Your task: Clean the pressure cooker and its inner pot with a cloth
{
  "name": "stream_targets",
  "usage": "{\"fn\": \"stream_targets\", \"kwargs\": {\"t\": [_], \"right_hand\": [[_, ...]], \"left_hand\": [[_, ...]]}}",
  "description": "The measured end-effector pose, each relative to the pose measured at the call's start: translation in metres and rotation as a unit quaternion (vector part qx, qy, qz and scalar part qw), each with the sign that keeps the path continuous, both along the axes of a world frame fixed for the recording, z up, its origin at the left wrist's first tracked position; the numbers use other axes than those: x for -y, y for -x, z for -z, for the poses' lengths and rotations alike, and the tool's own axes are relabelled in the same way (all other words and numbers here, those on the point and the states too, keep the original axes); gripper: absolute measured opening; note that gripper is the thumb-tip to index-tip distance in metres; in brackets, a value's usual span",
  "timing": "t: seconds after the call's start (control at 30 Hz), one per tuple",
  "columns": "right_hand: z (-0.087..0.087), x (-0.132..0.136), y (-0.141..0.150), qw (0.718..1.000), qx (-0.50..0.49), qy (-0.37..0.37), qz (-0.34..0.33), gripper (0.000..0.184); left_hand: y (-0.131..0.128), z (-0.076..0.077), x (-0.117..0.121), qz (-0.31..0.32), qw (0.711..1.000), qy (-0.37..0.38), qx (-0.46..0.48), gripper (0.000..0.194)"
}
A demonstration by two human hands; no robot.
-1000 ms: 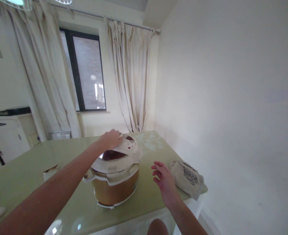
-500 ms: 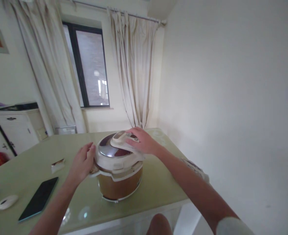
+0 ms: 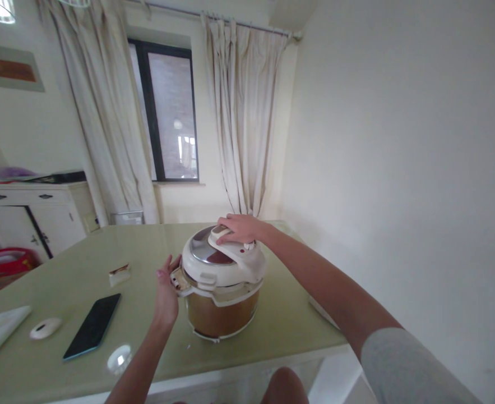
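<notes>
Cooker (image 3: 222, 315) on the green table (image 3: 155, 241), near 6 o'clock in the view, a hand at its lid and another at its side
Right hand (image 3: 239, 227) has its fingers curled over the lid handle (image 3: 218, 231); left hand (image 3: 167, 297), fingers half bent, touches the side bracket (image 3: 179, 279) at the cooker's 9 o'clock, though whether it grips I cannot tell; dark phone (image 3: 92, 326) and white oval object (image 3: 45, 328) lie toward 8 o'clock from the cooker
</notes>
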State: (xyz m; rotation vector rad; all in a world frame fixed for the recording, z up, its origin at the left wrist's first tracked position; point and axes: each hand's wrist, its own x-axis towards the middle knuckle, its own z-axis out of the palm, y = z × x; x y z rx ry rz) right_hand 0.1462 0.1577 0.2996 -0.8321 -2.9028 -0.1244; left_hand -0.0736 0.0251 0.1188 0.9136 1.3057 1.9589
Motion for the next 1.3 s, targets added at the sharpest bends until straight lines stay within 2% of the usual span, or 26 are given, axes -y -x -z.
{"fn": "stream_targets", "kwargs": {"t": [0.13, 0.23, 0.43, 0.5, 0.6, 0.67, 0.77, 0.83, 0.93, 1.07, 1.17, 1.3], "right_hand": [[-0.01, 0.007, 0.008, 0.996, 0.044, -0.026, 0.068, 0.073], [-0.014, 0.01, 0.009, 0.994, 0.064, -0.033, 0.08, 0.075], [-0.013, 0.012, 0.012, 0.998, 0.046, -0.017, 0.038, 0.073], [-0.011, 0.015, 0.017, 0.998, 0.047, -0.032, 0.032, 0.072], [-0.007, 0.021, 0.024, 0.993, 0.052, -0.086, 0.055, 0.078], [-0.003, 0.025, 0.026, 0.99, 0.045, -0.111, 0.078, 0.082], [0.003, 0.03, 0.025, 0.986, 0.037, -0.121, 0.109, 0.085], [0.006, 0.033, 0.023, 0.985, 0.035, -0.119, 0.117, 0.085], [0.01, 0.039, 0.026, 0.985, 0.024, -0.106, 0.132, 0.08], [0.016, 0.043, 0.032, 0.984, 0.002, -0.082, 0.159, 0.057], [0.021, 0.041, 0.031, 0.988, -0.029, -0.074, 0.132, 0.057], [0.023, 0.03, 0.022, 0.994, -0.032, -0.08, 0.067, 0.069]], "left_hand": [[0.004, -0.003, 0.009, 0.068, 0.995, 0.002, 0.071, 0.102], [0.006, -0.003, 0.011, 0.073, 0.994, 0.007, 0.08, 0.099], [0.007, -0.003, 0.007, 0.004, 0.999, 0.027, -0.016, 0.088], [0.007, -0.001, 0.007, -0.004, 0.999, 0.033, -0.023, 0.091], [0.005, 0.003, 0.008, 0.005, 0.999, 0.031, -0.006, 0.103], [0.001, 0.008, 0.009, -0.025, 0.999, 0.035, -0.01, 0.105], [-0.005, 0.011, 0.009, -0.068, 0.997, 0.042, -0.023, 0.106], [-0.008, 0.009, 0.008, -0.073, 0.997, 0.016, -0.029, 0.106], [-0.01, 0.001, 0.007, -0.091, 0.992, -0.042, -0.073, 0.094], [-0.011, -0.006, 0.009, -0.115, 0.98, -0.042, -0.154, 0.067], [-0.014, -0.008, 0.012, -0.12, 0.983, -0.047, -0.129, 0.062], [-0.016, -0.011, 0.012, -0.097, 0.992, -0.037, -0.072, 0.071]]}}
